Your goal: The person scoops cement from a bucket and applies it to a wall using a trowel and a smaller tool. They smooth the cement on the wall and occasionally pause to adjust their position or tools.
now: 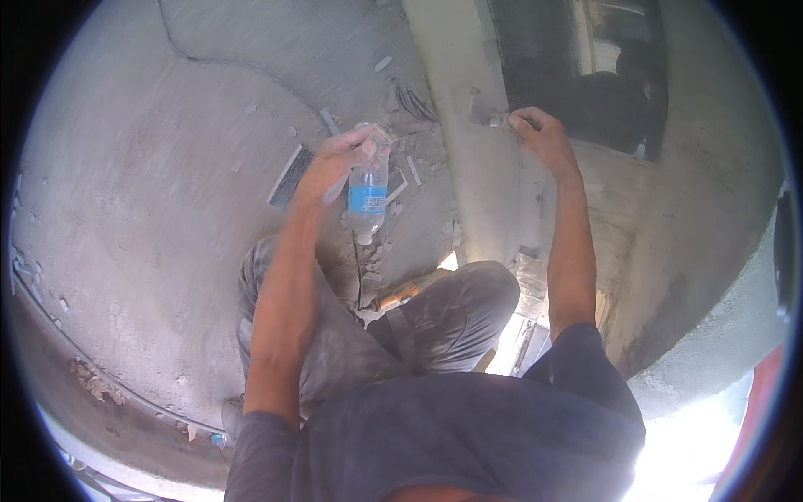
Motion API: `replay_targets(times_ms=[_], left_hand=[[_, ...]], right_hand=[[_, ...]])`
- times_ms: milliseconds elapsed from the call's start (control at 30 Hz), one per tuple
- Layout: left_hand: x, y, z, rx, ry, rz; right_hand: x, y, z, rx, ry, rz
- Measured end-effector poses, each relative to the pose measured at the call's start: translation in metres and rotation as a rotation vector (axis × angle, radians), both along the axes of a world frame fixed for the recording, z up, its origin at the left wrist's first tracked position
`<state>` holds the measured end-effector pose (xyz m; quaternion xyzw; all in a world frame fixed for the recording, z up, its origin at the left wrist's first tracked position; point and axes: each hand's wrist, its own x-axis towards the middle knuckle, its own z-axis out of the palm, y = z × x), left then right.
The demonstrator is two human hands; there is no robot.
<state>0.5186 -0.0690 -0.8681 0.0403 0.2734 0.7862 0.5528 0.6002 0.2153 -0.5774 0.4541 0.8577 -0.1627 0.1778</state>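
Note:
My left hand [355, 151] is closed around one end of a clear plastic bottle [368, 199] with a blue label. The bottle's narrow neck points back toward me, and it looks mostly see-through. Further right, my right hand [538, 134] reaches over a pale concrete ledge [460, 159] with thumb and fingers pinched together. A small whitish bit [495, 121] shows at those fingertips, too small to name. Beside it on the ledge is a greyish patch or flat piece [480, 109].
An orange-and-dark power tool [397, 297] lies by my bent knee, a dark cable running from it. Tile-like strips [289, 176] and rubble [376, 263] litter the dusty floor. A dark glossy panel [585, 100] lies beyond the ledge. Another cable [226, 63] crosses the floor at far left.

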Motion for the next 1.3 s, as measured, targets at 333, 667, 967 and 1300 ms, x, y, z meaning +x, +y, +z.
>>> replay_targets(times_ms=[333,667,967,1300], left_hand=[[0.000,0.004,-0.008,-0.212,0.259,-0.115],[0.000,0.002,-0.011,-0.231,0.365,-0.153],[0.000,0.000,-0.010,-0.245,0.391,-0.188],[-0.002,-0.003,-0.001,-0.217,0.258,-0.129]], right_hand=[[-0.030,0.008,0.001,0.975,-0.192,0.690],[-0.003,0.050,-0.059,1.117,-0.435,0.877],[0.006,0.027,-0.058,0.952,-0.568,0.745],[0.009,-0.029,-0.014,0.695,-0.059,0.522]])
